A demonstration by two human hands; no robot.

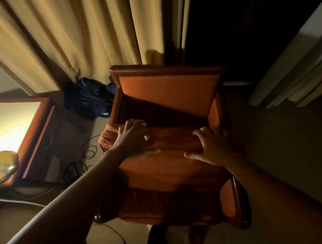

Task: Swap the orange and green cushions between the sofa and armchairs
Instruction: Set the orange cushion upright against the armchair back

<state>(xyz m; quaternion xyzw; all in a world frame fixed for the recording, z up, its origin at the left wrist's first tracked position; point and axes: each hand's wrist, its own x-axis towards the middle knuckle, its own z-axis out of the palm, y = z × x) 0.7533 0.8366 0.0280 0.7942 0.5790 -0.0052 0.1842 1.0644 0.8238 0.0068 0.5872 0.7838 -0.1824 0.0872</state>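
An orange seat cushion lies on a wooden-framed orange armchair below me, its far edge raised off the dark seat well. My left hand rests with spread fingers on the cushion's far left edge. My right hand presses on the far right part, fingers splayed. Neither hand visibly closes around the cushion. No green cushion is in view.
A wooden side table with a lit lamp stands to the left, cables on the floor beside it. A dark blue bag lies behind the chair by the yellow curtains. Pale curtains hang at right.
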